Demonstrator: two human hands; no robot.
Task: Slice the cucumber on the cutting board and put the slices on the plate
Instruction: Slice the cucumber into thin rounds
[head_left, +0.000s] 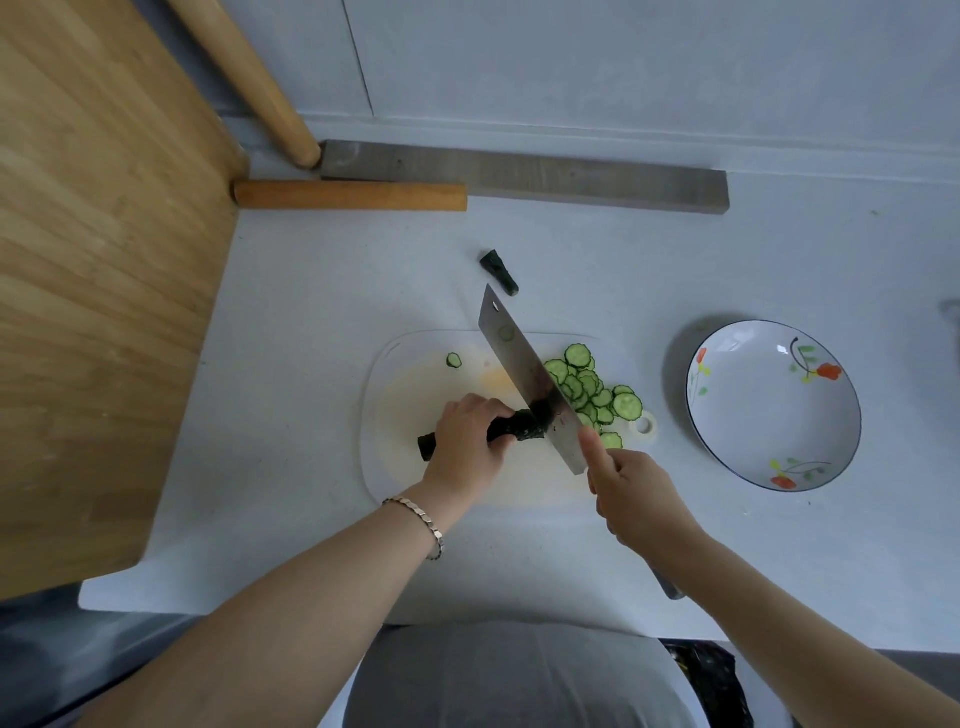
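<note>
Slicing well here means the left hand (470, 434), gripping the cucumber (511, 426) on the cutting board (395, 457), keeps fingertips tucked while the right hand (631, 493), closed on the cleaver (524, 374), cuts thin rounds; slices (592, 389) pile right, plate (727, 415) unfilled.

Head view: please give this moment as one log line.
left hand holds dark green cucumber | right hand holds steel cleaver at cucumber's cut end | round slices on white cutting board | flowered white plate empty

no text, label or number can be read anywhere.
</note>
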